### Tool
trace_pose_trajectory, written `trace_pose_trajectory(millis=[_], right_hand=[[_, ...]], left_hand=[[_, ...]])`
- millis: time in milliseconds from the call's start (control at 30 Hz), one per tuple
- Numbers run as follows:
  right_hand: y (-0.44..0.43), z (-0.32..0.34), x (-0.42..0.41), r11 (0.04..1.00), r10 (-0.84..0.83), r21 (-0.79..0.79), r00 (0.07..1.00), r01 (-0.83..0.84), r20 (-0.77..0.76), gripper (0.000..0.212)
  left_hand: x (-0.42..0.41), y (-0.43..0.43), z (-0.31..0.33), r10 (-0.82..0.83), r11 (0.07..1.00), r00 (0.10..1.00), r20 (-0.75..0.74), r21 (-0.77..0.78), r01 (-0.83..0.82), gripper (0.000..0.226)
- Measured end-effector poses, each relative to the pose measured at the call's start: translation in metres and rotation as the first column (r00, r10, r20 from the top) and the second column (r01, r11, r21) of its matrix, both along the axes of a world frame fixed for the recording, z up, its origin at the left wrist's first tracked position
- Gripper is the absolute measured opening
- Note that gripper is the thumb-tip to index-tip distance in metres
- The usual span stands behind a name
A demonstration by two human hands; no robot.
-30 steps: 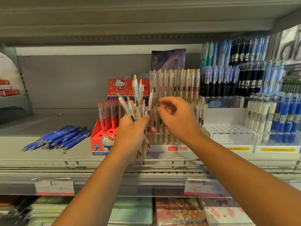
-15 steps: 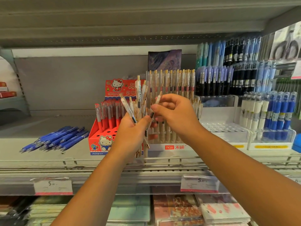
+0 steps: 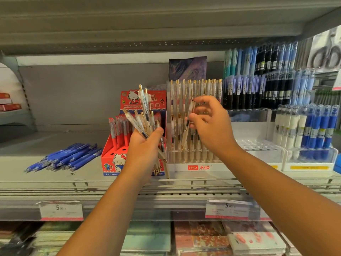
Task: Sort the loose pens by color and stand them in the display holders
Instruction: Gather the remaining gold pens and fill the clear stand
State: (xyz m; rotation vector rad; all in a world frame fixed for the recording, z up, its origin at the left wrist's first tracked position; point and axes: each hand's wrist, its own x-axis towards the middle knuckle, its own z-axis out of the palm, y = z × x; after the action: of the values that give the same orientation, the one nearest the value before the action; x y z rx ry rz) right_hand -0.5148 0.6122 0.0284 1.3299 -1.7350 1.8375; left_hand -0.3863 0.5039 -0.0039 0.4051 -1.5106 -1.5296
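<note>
My left hand (image 3: 144, 150) grips a bundle of several clear pens with gold clips (image 3: 143, 115), fanned upward in front of the red Hello Kitty box. My right hand (image 3: 210, 124) pinches one clear gold-clip pen (image 3: 187, 122), held nearly upright just in front of the clear tiered display holder (image 3: 195, 166). That holder carries rows of the same clear pens standing upright. A loose pile of blue pens (image 3: 64, 158) lies flat on the shelf at the left.
The red Hello Kitty box (image 3: 112, 163) holds red pens left of the clear holder. Clear holders with white and blue pens (image 3: 311, 130) stand at the right, racks of dark and blue pens behind them. A wire rail (image 3: 184, 182) runs along the shelf front.
My right hand has drawn one pen out of the left hand's bundle and moved it right and up, toward the clear holder. The left hand's bundle stays in about the same place.
</note>
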Motion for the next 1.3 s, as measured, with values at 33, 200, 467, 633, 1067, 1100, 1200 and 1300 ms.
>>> trace_pose_trajectory(millis=[33, 200, 467, 633, 1067, 1100, 1200, 1300], right_hand=[[-0.002, -0.001, -0.001, 1.0, 0.003, -0.004, 1.0, -0.003, -0.001, 0.032], [-0.009, -0.004, -0.003, 0.998, 0.059, 0.025, 0.997, -0.06, 0.044, 0.032], [-0.016, -0.017, -0.004, 0.96, -0.03, 0.276, 0.996, 0.052, -0.083, 0.03], [-0.013, -0.016, -0.003, 0.955, -0.057, 0.286, 0.996, 0.076, -0.072, 0.028], [0.002, -0.013, 0.014, 0.975, -0.061, 0.196, 0.978, 0.101, -0.202, 0.027], [0.002, -0.011, 0.017, 0.979, 0.011, 0.204, 0.987, 0.023, -0.163, 0.024], [0.003, -0.007, 0.026, 0.942, 0.195, 0.277, 0.981, -0.189, 0.003, 0.025], [0.002, -0.008, 0.031, 0.9, 0.262, 0.321, 0.955, -0.295, 0.142, 0.034]], left_hand=[[0.0, 0.0, 0.0, -0.001, 1.0, 1.0, 0.0, -0.004, 0.001, 0.011], [-0.001, 0.001, 0.0, -0.015, 1.0, 1.0, 0.015, -0.025, 0.015, 0.011], [-0.001, 0.001, 0.001, -0.035, 0.998, 0.999, -0.003, -0.048, 0.035, 0.015], [-0.003, -0.003, -0.002, -0.014, 0.998, 1.0, -0.01, -0.058, 0.013, 0.008], [-0.003, -0.005, -0.004, -0.064, 0.995, 0.997, -0.03, -0.08, 0.062, 0.013], [-0.002, -0.005, -0.004, -0.083, 0.993, 0.996, -0.04, -0.088, 0.08, 0.014], [-0.001, -0.004, -0.004, -0.139, 0.985, 0.988, -0.069, -0.114, 0.131, 0.017], [-0.001, -0.004, -0.005, -0.171, 0.98, 0.982, -0.079, -0.121, 0.16, 0.018]])
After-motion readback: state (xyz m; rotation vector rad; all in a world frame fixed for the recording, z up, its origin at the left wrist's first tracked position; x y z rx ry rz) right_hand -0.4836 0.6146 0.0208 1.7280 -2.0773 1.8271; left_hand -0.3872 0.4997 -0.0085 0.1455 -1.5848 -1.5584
